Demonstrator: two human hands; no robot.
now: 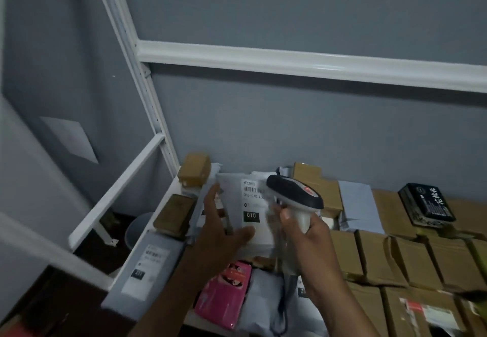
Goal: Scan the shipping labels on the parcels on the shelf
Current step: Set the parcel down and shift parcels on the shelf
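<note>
My left hand (pixel 221 234) holds a grey poly-bag parcel (pixel 234 199) upright above the shelf, thumb across its lower front. A white shipping label (pixel 253 205) with a barcode and a black "010" patch faces me. My right hand (pixel 305 236) grips the handle of a grey and black barcode scanner (pixel 295 194), whose head sits just right of the label, overlapping its edge. A red spot shows on the scanner's top. Below lie a pink parcel (pixel 226 292), grey bags (pixel 266 297) and a grey parcel labelled "211" (pixel 147 265).
Brown cartons (pixel 411 260) fill the shelf to the right, with a black box (pixel 427 206) on top at the back. Small brown boxes (pixel 193 168) stand at the back left. White shelf posts and a beam (pixel 290 59) frame the bay against a grey wall.
</note>
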